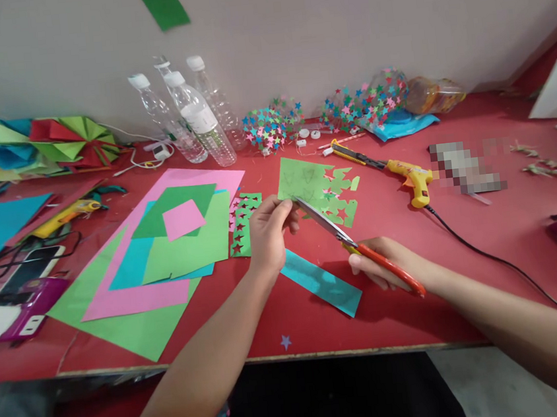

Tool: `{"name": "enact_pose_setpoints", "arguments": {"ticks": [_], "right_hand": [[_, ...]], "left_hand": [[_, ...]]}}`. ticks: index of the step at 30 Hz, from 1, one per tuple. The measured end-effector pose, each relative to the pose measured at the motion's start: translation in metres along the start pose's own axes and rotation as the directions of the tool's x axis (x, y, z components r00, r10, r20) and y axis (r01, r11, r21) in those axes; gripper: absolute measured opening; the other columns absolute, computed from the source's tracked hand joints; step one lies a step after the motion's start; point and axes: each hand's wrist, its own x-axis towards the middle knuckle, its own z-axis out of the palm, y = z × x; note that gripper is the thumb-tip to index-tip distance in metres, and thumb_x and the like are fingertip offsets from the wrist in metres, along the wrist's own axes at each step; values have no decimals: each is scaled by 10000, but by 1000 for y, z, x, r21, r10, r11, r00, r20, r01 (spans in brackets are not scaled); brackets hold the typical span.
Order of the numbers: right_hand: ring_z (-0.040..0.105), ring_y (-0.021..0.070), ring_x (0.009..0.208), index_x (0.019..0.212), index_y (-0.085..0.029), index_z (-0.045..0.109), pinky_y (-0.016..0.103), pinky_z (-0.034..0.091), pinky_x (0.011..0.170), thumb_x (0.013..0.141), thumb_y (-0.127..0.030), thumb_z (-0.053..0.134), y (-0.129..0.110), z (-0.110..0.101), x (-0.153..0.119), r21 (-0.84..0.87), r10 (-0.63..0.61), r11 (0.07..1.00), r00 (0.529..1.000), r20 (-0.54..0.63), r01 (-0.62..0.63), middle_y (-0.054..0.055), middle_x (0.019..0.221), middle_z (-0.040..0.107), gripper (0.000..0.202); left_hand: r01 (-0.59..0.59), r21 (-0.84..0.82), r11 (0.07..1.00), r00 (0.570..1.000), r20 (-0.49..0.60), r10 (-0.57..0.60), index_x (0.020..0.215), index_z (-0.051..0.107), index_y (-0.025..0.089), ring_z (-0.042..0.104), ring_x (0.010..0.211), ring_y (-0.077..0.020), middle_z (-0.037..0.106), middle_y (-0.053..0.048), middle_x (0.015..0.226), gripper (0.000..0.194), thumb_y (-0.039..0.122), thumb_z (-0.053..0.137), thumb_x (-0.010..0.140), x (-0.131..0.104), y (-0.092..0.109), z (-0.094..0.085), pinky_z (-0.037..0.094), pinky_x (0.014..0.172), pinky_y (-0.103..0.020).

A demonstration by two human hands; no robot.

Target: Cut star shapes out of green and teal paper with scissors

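At a red-topped worktable (389, 217) set against a pale wall, seen clockwise from the worker's seat with the scissor tips as the dial's centre, a left hand (269, 236) presses its thumb and forefinger together, the other fingers curled; what they may pinch, I cannot tell. Just past the fingertips, toward one o'clock, lies a light-green paper sheet (301, 173), pencilled with stars and pierced by star-shaped holes on its right. It looks light, limp and easily torn at the narrow bridges between holes; its solid left part should offer the safest hold. Long silver-bladed scissors with red-and-yellow handles (346, 238) point at the left fingertips. Stiff, and probably heavier toward the handles, they sit in a right hand (397, 255), fingers wrapped around the grips.

Around them, folded multicoloured paper fans (72, 140) rest at ten o'clock, with overlapping pink, green and blue paper sheets (118, 295) at nine. Clear plastic bottles with white caps (202, 120) stand at about ten-thirty. A dark-green star-punched paper strip (247, 228) lies just beside the left hand at eight. At five, a bright-blue paper strip (324, 286) lies between the forearms, likely to be brushed by a dropping wrist. A yellow-and-black utility knife (355, 154) lies near two; at three, a yellow glue gun (412, 178) trails its black cord (481, 247) toward the right forearm, where it could snag a sleeve or elbow.
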Motion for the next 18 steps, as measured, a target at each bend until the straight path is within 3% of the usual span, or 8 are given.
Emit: {"name": "enact_pose_setpoints", "arguments": {"ticks": [7, 18], "right_hand": [[418, 103, 407, 696, -164, 554, 241, 320, 448, 866, -663, 456, -2, -1, 1, -29, 6, 1000, 1000, -3, -6, -43, 434, 442, 537], [432, 104, 411, 719, -154, 565, 235, 314, 445, 851, -609, 538, 5, 0, 0, -11, -10, 1000, 1000, -5, 10, -48, 450, 456, 474]], "left_hand": [[-27, 29, 999, 1000, -6, 27, 671, 627, 181, 502, 447, -59, 571, 33, 552, 174, 301, 619, 797, -1, -1, -1, 392, 427, -186], [14, -19, 1000, 1000, -11, -14, 640, 623, 171, 499, 441, -55, 580, 31, 536, 185, 287, 627, 785, -1, 0, 0, 385, 420, -177]]}}
